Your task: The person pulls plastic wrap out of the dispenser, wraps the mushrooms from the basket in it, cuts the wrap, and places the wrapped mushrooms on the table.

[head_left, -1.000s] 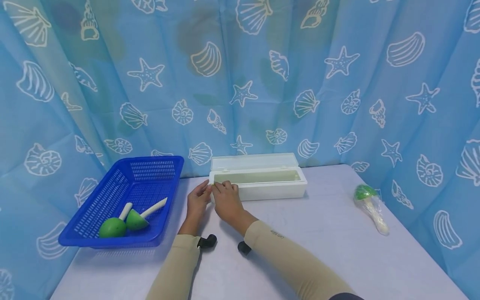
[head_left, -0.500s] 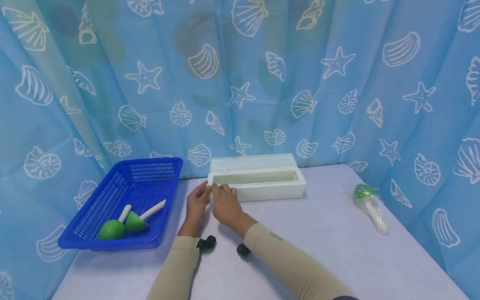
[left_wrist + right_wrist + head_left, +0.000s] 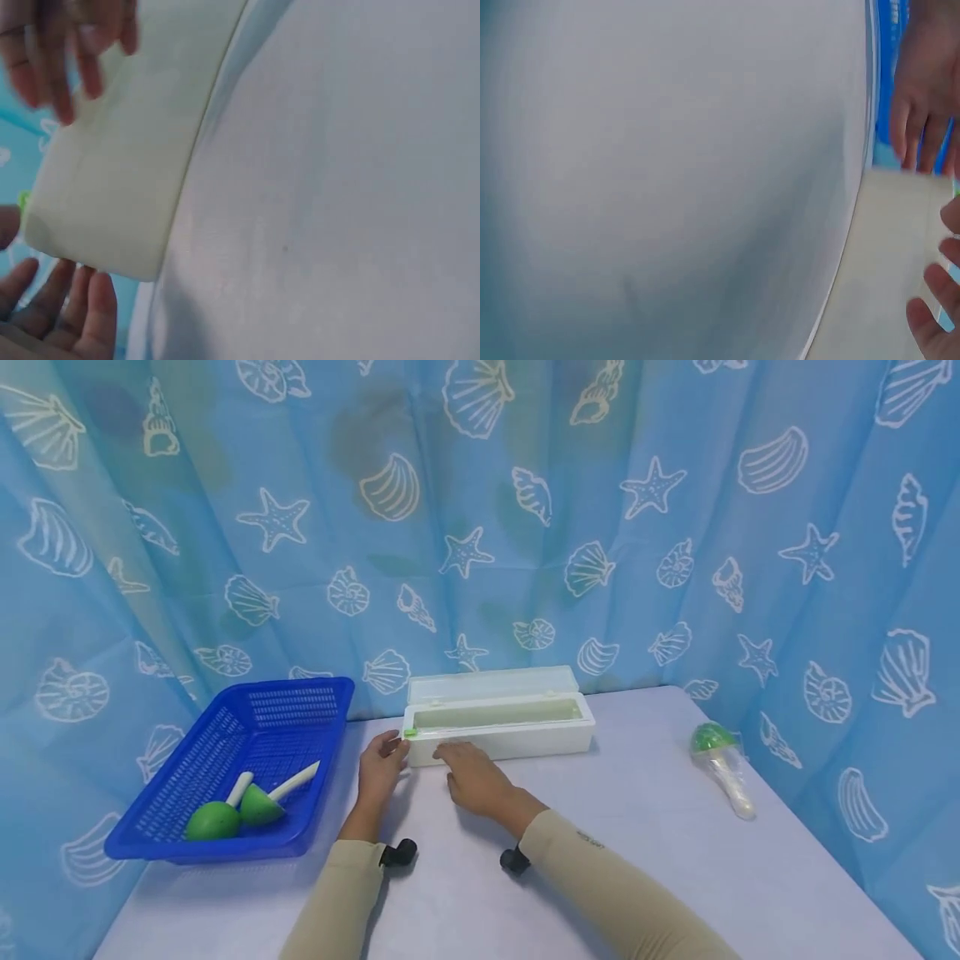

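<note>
A long white box (image 3: 525,743), which looks like a cling film dispenser, stands at the back of the table with its lid (image 3: 491,683) up. A small green slider (image 3: 409,732) sits at the left end of its front rim, where a strip of clear film shows. My left hand (image 3: 381,770) is at the box's left end, its loosely spread fingertips (image 3: 101,289) right at the end wall and the thumb near the slider. In front of the box, my right hand (image 3: 480,781) has relaxed fingers and holds nothing.
Left of the box is a blue plastic basket (image 3: 318,806) with two green-headed, white-handled objects (image 3: 212,821). A similar one wrapped in clear film (image 3: 723,760) lies at the table's right. A blue shell-print curtain (image 3: 465,602) hangs behind.
My right hand has let go of the box's left front corner and moved right and toward me. The left hand has eased slightly off, and the green slider now shows.
</note>
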`<state>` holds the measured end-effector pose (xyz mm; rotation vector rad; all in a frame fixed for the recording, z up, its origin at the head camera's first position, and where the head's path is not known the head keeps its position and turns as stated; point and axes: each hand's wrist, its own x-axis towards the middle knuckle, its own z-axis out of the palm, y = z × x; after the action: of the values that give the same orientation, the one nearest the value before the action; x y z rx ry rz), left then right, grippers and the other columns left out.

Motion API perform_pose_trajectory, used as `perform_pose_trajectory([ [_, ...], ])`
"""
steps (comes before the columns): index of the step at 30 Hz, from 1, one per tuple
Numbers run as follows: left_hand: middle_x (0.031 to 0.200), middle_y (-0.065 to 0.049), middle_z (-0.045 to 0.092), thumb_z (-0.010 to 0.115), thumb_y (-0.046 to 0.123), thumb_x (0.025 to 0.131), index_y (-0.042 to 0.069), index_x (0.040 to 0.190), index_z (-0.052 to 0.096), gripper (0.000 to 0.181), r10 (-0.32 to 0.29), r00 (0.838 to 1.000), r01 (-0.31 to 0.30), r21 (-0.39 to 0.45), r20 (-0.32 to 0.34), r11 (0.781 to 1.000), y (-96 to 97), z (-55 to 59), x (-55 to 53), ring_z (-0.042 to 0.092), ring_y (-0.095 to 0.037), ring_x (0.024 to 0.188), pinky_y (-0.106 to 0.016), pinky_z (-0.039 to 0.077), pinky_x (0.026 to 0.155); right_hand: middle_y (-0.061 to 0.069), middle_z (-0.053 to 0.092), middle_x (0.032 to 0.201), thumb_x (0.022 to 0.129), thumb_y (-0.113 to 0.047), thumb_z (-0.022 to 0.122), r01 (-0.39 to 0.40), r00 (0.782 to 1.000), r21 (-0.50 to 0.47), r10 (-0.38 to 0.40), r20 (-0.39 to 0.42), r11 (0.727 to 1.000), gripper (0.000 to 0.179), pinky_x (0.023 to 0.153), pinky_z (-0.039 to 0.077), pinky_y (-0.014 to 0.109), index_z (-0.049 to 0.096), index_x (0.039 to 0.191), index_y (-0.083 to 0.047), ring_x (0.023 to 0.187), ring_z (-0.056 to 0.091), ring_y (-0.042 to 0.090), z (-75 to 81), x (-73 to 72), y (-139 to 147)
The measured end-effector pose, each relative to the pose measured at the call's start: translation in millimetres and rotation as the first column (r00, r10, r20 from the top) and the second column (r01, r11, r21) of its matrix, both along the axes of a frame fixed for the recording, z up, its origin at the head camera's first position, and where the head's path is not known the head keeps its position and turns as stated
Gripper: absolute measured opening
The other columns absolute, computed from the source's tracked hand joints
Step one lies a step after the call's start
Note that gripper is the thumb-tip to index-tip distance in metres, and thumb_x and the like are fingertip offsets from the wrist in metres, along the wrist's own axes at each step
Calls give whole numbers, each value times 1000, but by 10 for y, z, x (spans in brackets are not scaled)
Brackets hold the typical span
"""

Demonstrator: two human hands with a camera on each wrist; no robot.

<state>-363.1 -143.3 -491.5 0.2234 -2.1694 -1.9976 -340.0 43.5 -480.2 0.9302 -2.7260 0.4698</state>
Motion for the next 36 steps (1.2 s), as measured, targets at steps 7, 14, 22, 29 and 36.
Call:
perform_pose_trajectory([
  [7, 123, -24, 59, 61, 11, 95, -4, 128, 52, 37, -52, 998, 54, -153, 20, 987, 9, 104, 134, 58, -35, 112, -45, 50, 89, 4, 63, 121, 95, -7, 54, 63, 985, -56, -53, 165, 996, 26, 102, 40, 38, 65, 119, -10, 121, 52, 23, -16, 22, 575],
  [14, 115, -17, 63, 60, 15, 96, -1, 115, 62, 25, -144, 989, 142, -367, 24, 919, -109, 201, 333, 60, -30, 103, -45, 50, 87, 2, 65, 115, 95, -14, 58, 159, 954, 20, -159, 254, 987, 19, 100, 41, 41, 69, 111, -14, 117, 55, 24, -33, 77, 1142],
  [22, 110, -13, 66, 62, 16, 94, 2, 109, 66, 21, -196, 979, 188, -575, 50, 796, -319, 200, 502, 60, -29, 102, -48, 49, 86, 6, 64, 119, 96, -16, 58, 241, 919, 54, -246, 308, 969, 21, 100, 41, 48, 67, 114, -11, 119, 54, 30, 46, 137, 1773],
  [29, 111, -11, 66, 62, 16, 94, 2, 112, 66, 23, -225, 972, 215, -652, 69, 727, -432, 211, 516, 61, -28, 100, -47, 50, 82, 16, 59, 128, 97, -16, 57, 354, 878, 66, -355, 321, 933, 27, 103, 36, 55, 63, 121, -5, 126, 47, 39, 157, 66, 2160],
  [36, 113, -13, 66, 61, 19, 95, 3, 116, 64, 26, -225, 973, 181, -739, 40, 649, -430, 241, 548, 62, -30, 100, -47, 52, 81, 21, 55, 132, 99, -20, 55, 456, 862, -5, -441, 251, 890, 35, 103, 35, 57, 60, 127, -1, 127, 45, 42, 226, 57, 2364],
])
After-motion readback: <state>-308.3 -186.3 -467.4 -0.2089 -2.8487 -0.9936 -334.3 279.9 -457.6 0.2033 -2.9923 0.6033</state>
